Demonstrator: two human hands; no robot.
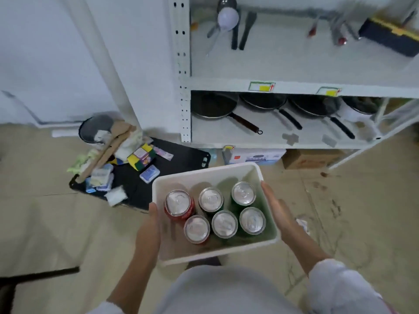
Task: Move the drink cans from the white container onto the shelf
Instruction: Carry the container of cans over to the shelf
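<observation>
I hold a white container in front of me, above the floor. My left hand presses against its left wall and my right hand against its right wall. Several drink cans stand upright inside it: two red cans on the left and several green cans beside them. The white metal shelf rises just beyond the container, its upper board holding utensils and its lower board holding pans.
Black frying pans line the lower shelf board. Ladles and spatulas and a black-and-yellow toolbox lie on the upper board. A black tray with sponges and packets sits on the floor to the left. Cardboard boxes sit under the shelf.
</observation>
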